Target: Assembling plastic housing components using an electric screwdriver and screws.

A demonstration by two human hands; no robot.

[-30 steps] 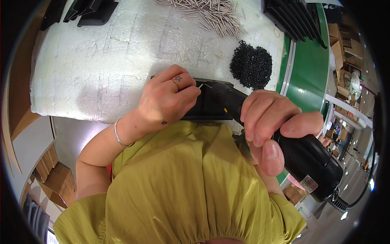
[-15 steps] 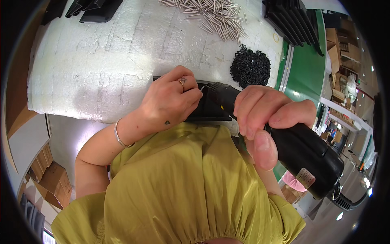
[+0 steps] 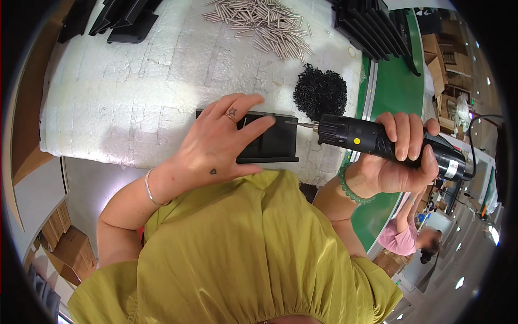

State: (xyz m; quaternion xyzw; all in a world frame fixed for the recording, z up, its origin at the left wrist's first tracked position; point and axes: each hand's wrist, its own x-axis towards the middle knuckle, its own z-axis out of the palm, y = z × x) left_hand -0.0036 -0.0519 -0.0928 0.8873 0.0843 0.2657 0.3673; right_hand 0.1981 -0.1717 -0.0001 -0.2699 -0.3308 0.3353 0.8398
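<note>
My right hand wraps round the body of a black corded electric screwdriver, held level at the right. The thin metal bit points left and its tip appears over the right end of a black plastic part; whether it touches cannot be made out. That part is flat with raised edges and lies near the front edge of the foam-covered table. My left hand is over its left half, fingers spread apart, hiding much of it. Just beyond the bit sits a heap of small black screws.
Silver metal pins lie in a loose pile at the far side of the white foam. Black panels stand stacked at the far right, with more black parts far left. A person in pink is at lower right, beyond the green surface.
The screwdriver has drawn back right from the black part and swung more level, baring its bit. My left hand has gone from curled fingers to spread ones.
</note>
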